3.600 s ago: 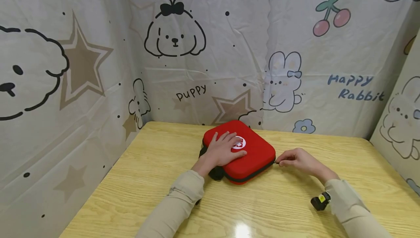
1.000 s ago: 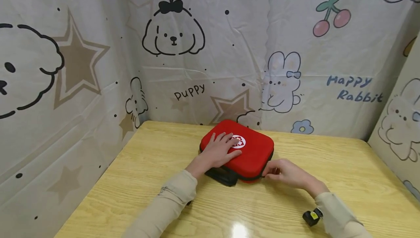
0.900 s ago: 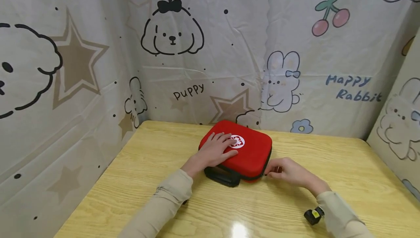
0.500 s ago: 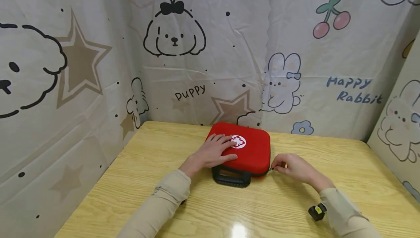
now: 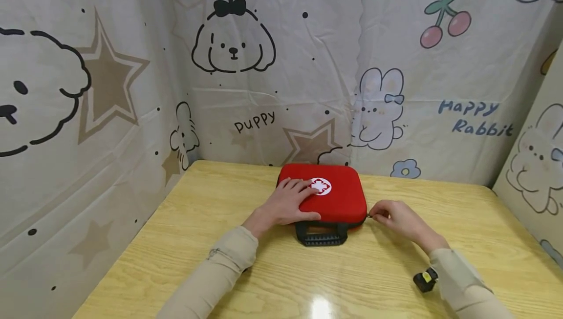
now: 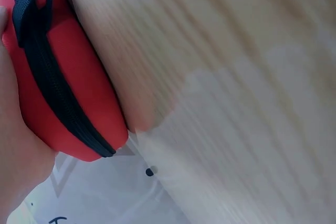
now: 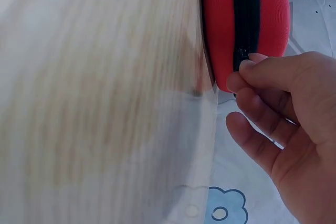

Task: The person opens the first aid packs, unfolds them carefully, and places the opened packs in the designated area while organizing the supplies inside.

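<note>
A red first-aid case (image 5: 338, 204) with a white round emblem lies on the table, its black handle (image 5: 323, 240) facing the front. My left hand (image 5: 288, 204) rests on the lid with fingers spread. In the left wrist view, a black zipper (image 6: 58, 93) runs round the case's side. At the right front corner, my right hand (image 5: 398, 219) pinches the small zipper pull (image 5: 369, 216) between thumb and forefinger. The right wrist view shows the slider (image 7: 242, 55) at those fingertips, the other fingers loosely bent. The pull itself is mostly hidden by them.
The wood-grain table (image 5: 211, 202) meets a printed cloth backdrop (image 5: 308, 79) just behind the case. Another cloth wall (image 5: 114, 172) stands along the left side. A black wrist camera (image 5: 425, 280) hangs under the right sleeve.
The case has turned counterclockwise, bringing its handle from the left to the front. My right hand has drawn the zipper pull along the case's side to the corner near the handle.
</note>
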Motion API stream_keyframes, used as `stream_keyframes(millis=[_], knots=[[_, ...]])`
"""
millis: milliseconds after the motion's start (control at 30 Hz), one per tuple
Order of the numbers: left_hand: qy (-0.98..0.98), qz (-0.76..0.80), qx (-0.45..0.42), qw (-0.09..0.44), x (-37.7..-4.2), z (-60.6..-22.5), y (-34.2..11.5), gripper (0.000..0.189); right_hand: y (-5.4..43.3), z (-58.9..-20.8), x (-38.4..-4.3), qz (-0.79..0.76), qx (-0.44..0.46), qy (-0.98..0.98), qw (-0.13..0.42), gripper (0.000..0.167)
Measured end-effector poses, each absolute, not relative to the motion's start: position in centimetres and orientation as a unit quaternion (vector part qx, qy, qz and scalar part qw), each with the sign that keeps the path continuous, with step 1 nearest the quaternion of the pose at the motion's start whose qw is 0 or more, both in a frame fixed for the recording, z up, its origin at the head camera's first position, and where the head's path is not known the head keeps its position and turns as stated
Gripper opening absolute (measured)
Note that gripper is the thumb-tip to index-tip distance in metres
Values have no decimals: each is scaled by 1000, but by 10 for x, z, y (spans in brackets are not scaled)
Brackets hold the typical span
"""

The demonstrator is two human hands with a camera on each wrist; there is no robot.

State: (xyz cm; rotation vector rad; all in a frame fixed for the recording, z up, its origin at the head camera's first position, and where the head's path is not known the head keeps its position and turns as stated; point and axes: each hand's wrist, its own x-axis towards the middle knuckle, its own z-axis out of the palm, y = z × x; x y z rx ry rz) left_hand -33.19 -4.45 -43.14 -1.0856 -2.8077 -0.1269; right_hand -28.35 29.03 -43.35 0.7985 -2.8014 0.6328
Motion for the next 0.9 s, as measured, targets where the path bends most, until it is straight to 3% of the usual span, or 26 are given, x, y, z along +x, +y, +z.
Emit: stream_keyframes(millis=[900], knots=[[-954,-19,-294,53,-327,-431,-26,80,279,-433,-269,241,289,-924,63,10]])
